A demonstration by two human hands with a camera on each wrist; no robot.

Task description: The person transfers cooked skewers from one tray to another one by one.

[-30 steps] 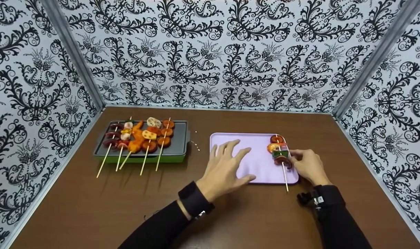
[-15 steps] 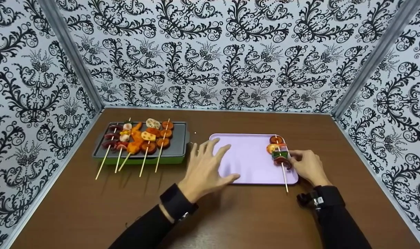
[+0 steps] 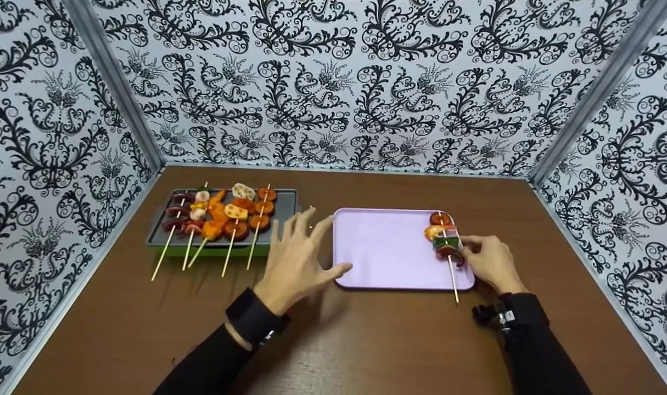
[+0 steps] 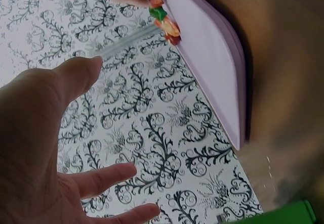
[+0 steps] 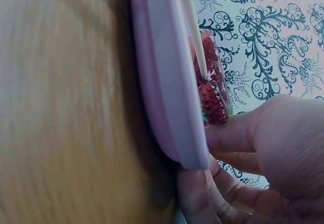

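Note:
A pale purple tray lies on the table, with one skewer of mixed toy-like food along its right side, its stick reaching over the front edge. My right hand grips the tray's right rim; in the right wrist view the thumb is on the upper side beside the skewer, and the other fingers are at the outer edge. My left hand, fingers spread and holding nothing, hovers between the tray and a grey-topped green grill. Several skewers lie across that grill, sticks pointing forward.
The brown table meets patterned walls at the back and on both sides. A few small white specks lie on the table between grill and tray. In the left wrist view, the grill's green side shows at the bottom.
My left hand has moved left, away from above the tray toward the grill, fingers still spread. The right hand, the tray and the skewers have stayed in place.

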